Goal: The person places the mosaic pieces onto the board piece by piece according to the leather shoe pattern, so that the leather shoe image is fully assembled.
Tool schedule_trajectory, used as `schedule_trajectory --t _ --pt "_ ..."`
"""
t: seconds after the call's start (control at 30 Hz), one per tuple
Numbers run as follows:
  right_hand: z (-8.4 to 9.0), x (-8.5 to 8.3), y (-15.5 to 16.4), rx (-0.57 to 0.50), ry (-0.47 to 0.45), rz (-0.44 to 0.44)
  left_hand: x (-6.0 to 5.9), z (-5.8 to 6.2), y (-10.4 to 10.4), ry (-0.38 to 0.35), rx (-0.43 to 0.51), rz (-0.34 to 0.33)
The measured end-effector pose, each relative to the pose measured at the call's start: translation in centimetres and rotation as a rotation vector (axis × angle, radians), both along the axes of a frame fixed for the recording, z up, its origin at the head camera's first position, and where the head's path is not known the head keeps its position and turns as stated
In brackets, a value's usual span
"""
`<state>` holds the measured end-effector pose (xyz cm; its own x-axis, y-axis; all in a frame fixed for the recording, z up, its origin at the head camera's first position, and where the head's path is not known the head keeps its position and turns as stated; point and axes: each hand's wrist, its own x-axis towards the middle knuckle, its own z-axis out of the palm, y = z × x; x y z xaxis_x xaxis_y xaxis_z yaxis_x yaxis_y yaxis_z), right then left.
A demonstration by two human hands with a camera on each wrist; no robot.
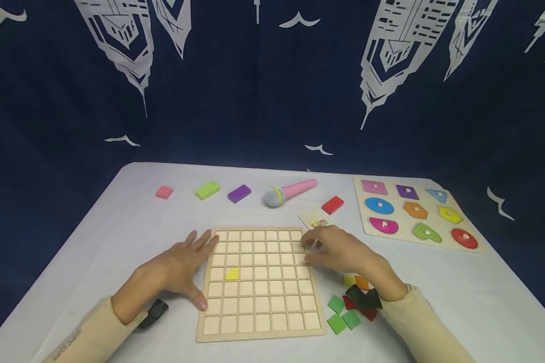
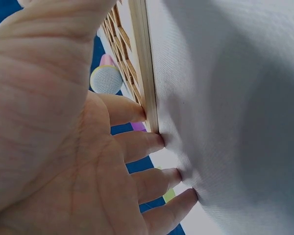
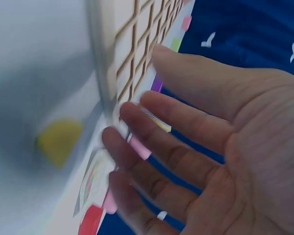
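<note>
On the white table (image 1: pixel 118 227), a pink block (image 1: pixel 164 192) lay farthest left in the back row, with a green block (image 1: pixel 207 190) and a purple block (image 1: pixel 238 193) to its right. Nearer the person, the left hand (image 1: pixel 181 267) rested flat beside the left edge of the wooden grid board (image 1: pixel 260 282), its fingers straight and spread, the fingertips (image 2: pixel 154 141) touching the board's edge and the tabletop, the thumb lying along the frame lower down. A single yellow tile (image 1: pixel 232 274) sat in one cell in the board's left part; the other cells showed bare wood. Behind the board lay a pink toy microphone (image 1: pixel 287 193) with a grey head, then a small pattern card (image 1: pixel 315 218) and a red block (image 1: pixel 332 204). The right hand (image 1: pixel 340 249) hovered at the board's upper right corner, fingers apart and only slightly bent, holding nothing; the wrist view showed them loose beside the board's rim, somewhat blurred. Below that wrist a cluster of loose tiles (image 1: pixel 345 312), green, red, yellow and orange, lay on the table just right of the board. Farthest right sat a shape puzzle board (image 1: pixel 415 212) with coloured knobbed pieces in their slots.
</note>
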<state>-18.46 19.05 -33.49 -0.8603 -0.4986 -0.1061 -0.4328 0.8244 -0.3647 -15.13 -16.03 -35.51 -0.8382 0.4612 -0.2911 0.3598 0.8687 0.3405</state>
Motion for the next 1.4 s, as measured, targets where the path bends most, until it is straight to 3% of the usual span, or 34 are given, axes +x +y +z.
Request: schedule_trajectory --t 0.33,0.6,1.0,1.27,1.4 --pt "0.2 -0.7 2.5 0.125 -0.086 -0.123 -0.1 0.0 0.0 -0.010 0.010 -0.001" --pt "-0.1 -0.8 2.8 0.182 -0.141 -0.128 -0.3 0.1 -0.7 -0.032 0.043 0.002" --pt "-0.4 -0.9 2.5 0.174 -0.135 -0.115 -0.4 0.0 -0.9 -0.009 0.043 -0.030" --pt "-0.5 -0.9 2.3 0.186 -0.127 -0.141 -1.9 -0.1 -1.9 0.020 0.190 -0.015" --pt "-0.4 -0.9 2.3 0.188 -0.114 -0.144 -2.7 -0.4 -2.5 -0.010 0.254 0.002"
